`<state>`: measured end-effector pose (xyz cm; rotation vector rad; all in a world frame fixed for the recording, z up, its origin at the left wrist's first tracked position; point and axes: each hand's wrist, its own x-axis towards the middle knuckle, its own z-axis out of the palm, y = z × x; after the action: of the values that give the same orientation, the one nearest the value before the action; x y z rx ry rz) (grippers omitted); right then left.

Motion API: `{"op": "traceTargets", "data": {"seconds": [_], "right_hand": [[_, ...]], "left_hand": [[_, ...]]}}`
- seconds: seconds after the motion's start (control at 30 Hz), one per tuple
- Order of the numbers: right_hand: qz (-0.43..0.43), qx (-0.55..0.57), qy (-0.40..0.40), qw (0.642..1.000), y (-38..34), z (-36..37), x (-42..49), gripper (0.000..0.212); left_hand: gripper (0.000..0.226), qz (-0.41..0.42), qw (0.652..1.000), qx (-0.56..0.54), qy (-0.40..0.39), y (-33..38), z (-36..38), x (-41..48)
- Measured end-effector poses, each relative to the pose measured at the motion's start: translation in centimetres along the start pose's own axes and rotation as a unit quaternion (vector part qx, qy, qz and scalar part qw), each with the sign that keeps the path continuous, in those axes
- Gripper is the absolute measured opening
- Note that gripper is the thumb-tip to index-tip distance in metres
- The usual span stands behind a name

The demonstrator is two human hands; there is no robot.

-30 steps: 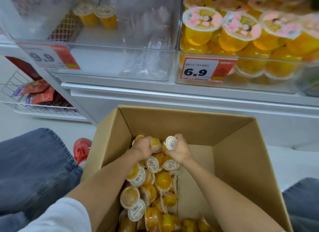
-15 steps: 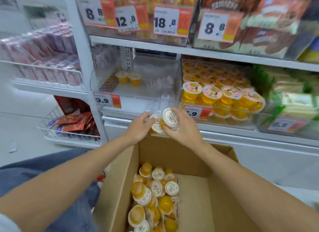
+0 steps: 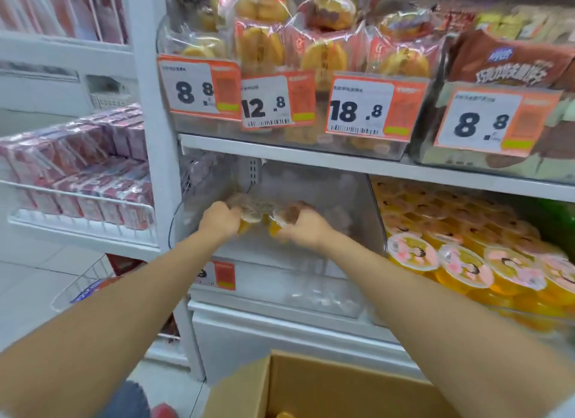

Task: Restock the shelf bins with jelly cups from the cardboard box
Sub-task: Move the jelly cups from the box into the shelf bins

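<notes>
Both hands carry jelly cups into the clear bin.
Our left hand [image 3: 219,220] and right hand [image 3: 303,227] each close around jelly cups [image 3: 259,213] inside the clear shelf bin [image 3: 357,206]; light, slick cups with thin lids seem best gripped by their sides, above the cardboard box [image 3: 326,386].

We see orange-yellow jelly cups [image 3: 258,220] with pale lids, blurred, and a plain brown box [image 3: 326,386]. The bin [image 3: 326,206] is clear; the shelf [image 3: 342,164] white. The price tags [image 3: 199,89] are white with black digits and an orange side panel (each with a small lime-green patch). To the right, bigger cups [image 3: 460,262] show orange fruit under pink-and-white lids. The buns [image 3: 264,44] above look golden yellow, the packs [image 3: 77,171] on the far left red and pink.
</notes>
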<state>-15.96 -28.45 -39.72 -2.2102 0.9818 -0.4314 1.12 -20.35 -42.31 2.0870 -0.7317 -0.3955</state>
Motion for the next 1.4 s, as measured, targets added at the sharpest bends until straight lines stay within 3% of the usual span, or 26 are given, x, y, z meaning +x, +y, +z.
{"op": "traceTargets", "data": {"seconds": [0.07,0.1,0.17,0.3,0.37,0.47,0.57,0.67,0.83,0.97,1.2,1.3,1.4], "right_hand": [[-0.007,-0.061,-0.048,0.997,0.6,1.7,2.6,0.038],[-0.006,-0.093,-0.063,0.994,1.1,2.3,3.6,0.038],[0.009,-0.117,-0.065,0.991,2.6,3.5,5.5,0.052],[0.081,-0.179,0.009,0.98,4.7,4.2,6.9,0.074],[0.081,-0.187,0.034,0.978,5.0,3.9,6.7,0.074],[0.051,-0.186,0.063,0.979,5.0,3.6,6.7,0.059],[0.045,-0.146,0.052,0.987,4.9,3.7,7.0,0.049],[0.048,-0.13,0.046,0.989,5.2,4.0,7.1,0.054],[-0.008,-0.312,0.045,0.949,5.6,4.3,7.1,0.042],[0.01,-0.345,0.048,0.937,5.7,4.3,7.4,0.048],[0.037,-0.19,0.125,0.973,5.4,3.8,8.1,0.038],[0.051,-0.15,0.106,0.982,5.6,3.6,7.9,0.043],[0.029,-0.212,0.059,0.975,5.6,3.9,7.7,0.047]], "left_hand": [[0.042,-0.025,0.996,0.066,-0.051,-1.1,1.1,2.5],[0.04,-0.024,0.993,0.098,-0.059,-1.5,1.3,3.4],[0.039,-0.001,0.981,0.183,-0.067,-2.1,1.5,4.5],[0.036,0.096,0.949,0.3,-0.011,-2.9,1.6,5.1],[0.042,0.159,0.919,0.36,0.018,-2.4,1.7,4.2],[0.045,0.19,0.92,0.34,-0.027,-1.6,1.4,3.2],[0.045,0.119,0.944,0.297,-0.075,-2.2,1.4,4.3],[0.047,0.063,0.968,0.233,-0.064,-2.3,1.5,4.9],[0.047,0.053,0.969,0.235,-0.051,-2.3,1.8,5.1],[0.04,0.067,0.968,0.236,-0.048,-2.8,1.6,5.3],[0.036,0.065,0.968,0.241,-0.039,-2.4,1.9,5.1],[0.039,0.062,0.964,0.255,-0.037,-2.3,1.8,5.1],[0.04,0.053,0.963,0.262,-0.044,-2.2,1.6,5.0]]}}
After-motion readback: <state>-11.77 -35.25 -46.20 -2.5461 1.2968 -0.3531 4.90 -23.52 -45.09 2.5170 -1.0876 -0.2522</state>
